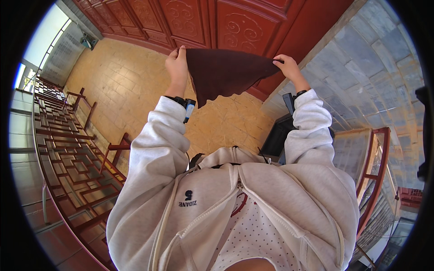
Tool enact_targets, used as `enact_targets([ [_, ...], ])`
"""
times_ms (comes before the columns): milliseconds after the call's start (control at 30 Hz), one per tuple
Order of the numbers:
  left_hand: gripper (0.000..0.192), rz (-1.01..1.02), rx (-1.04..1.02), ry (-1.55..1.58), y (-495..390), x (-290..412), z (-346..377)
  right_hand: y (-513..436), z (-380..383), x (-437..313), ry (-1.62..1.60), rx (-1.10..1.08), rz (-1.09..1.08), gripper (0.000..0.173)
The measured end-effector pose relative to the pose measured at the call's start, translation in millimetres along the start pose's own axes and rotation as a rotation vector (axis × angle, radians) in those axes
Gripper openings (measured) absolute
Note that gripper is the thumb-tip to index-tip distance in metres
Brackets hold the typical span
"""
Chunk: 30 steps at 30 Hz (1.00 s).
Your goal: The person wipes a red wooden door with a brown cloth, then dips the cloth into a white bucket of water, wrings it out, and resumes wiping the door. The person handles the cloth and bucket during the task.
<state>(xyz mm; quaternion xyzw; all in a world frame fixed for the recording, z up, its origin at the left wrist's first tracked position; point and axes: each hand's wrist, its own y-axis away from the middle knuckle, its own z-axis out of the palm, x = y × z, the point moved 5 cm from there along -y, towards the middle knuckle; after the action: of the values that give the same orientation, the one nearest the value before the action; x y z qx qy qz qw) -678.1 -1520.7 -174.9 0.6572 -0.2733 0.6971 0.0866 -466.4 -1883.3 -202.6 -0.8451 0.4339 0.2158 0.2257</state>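
Note:
A dark brown cloth (230, 73) hangs stretched between my two hands, out in front of me at arm's length. My left hand (177, 64) pinches its upper left corner between thumb and fingers. At the other end, my right hand (287, 66) grips the upper right corner. The top edge runs nearly straight from hand to hand. Below it the fabric drapes down, longest at the left, with a wavy lower edge. Both wrists carry black straps with small devices, a blue and white one (190, 110) on the left and a dark grey one (289, 103) on the right.
Red carved wooden panels (244, 32) rise behind the cloth. A grey brick wall (366, 67) stands at the right, with a black box-like object (276, 137) near its foot. Along the left runs a red lattice railing (74, 169). Tan tiles cover the floor (115, 78).

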Motion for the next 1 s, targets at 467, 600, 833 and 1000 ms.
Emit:
enact_targets([
  [467,0.014,-0.434,-0.731,0.06,22,-7,63,11,19,-40,-1.108,-0.084,0.47,0.016],
  [600,0.026,-0.419,-0.948,0.086,51,11,90,15,37,-76,-1.186,-0.129,0.358,0.025],
  [833,0.029,-0.414,-0.97,0.095,81,35,107,24,36,-145,-0.46,0.142,-0.059,0.032],
  [1000,0.035,-0.405,-1.051,0.017,89,43,105,35,28,-163,-0.358,0.237,-0.004,0.032],
])
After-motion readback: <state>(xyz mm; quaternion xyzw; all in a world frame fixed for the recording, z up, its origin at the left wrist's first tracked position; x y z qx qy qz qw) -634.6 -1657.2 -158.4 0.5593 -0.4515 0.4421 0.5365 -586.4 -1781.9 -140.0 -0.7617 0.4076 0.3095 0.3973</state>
